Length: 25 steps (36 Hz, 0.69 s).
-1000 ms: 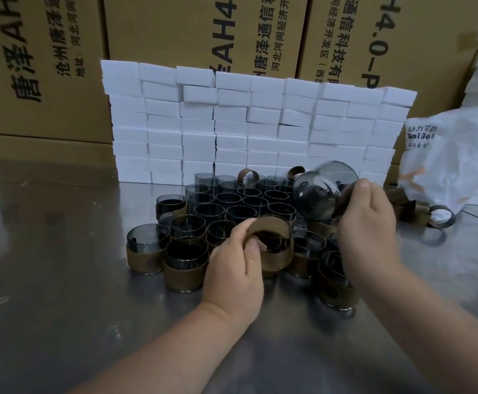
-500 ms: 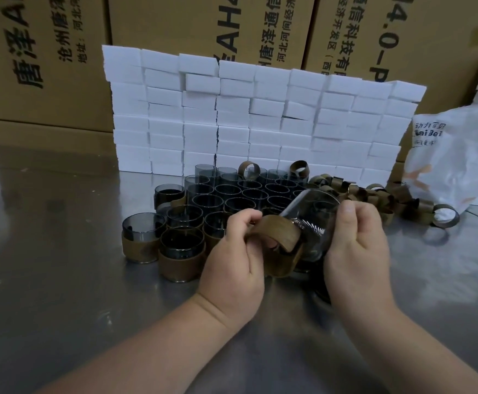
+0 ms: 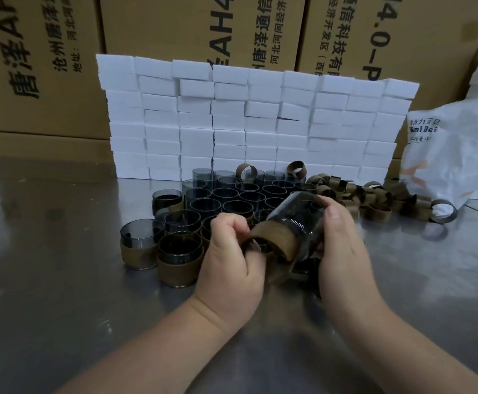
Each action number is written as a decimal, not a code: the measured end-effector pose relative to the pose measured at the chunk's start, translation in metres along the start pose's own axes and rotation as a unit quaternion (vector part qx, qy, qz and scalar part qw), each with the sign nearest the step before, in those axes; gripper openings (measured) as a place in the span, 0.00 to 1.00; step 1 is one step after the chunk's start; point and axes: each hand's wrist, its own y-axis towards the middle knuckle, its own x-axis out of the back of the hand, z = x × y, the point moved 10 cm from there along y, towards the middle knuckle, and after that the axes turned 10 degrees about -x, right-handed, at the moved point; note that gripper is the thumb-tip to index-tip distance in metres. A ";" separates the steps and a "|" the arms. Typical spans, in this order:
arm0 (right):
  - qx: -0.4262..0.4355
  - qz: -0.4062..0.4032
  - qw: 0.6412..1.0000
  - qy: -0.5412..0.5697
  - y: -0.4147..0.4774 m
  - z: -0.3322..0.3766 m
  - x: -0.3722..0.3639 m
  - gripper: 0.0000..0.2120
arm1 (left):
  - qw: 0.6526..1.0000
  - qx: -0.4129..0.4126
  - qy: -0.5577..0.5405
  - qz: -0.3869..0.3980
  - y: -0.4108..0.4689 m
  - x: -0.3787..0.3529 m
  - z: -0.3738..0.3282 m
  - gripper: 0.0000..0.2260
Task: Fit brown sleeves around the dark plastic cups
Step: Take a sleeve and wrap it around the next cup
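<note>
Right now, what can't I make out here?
Head view:
- How far the sleeve sits on the cup: covered by the left hand and right hand.
- Cups behind the hands: sleeved or not, hidden.
- Box print: cut off by the top edge.
- White bag: cut off by the right edge.

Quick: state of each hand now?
Left hand: closed, pinching the brown ring-shaped sleeve.
Right hand: closed around the dark see-through plastic cup.

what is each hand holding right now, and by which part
The right hand grips a tilted dark cup by its side wall. The left hand pinches a brown sleeve by its near rim, the sleeve round the cup's lower end.
</note>
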 end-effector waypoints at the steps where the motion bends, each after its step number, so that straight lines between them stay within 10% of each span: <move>1: -0.007 0.014 1.000 -0.005 -0.001 -0.001 -0.003 0.22 | 1.000 -0.013 0.010 -0.009 0.002 0.002 -0.002 0.18; 16: -0.021 0.084 0.993 -0.086 -0.002 -0.008 -0.019 0.38 | 0.998 -0.065 -0.002 0.016 0.005 0.006 -0.016 0.19; 25: -0.010 0.088 0.996 -0.028 -0.002 -0.007 -0.021 0.18 | 1.000 0.011 0.009 0.014 0.002 0.006 -0.001 0.26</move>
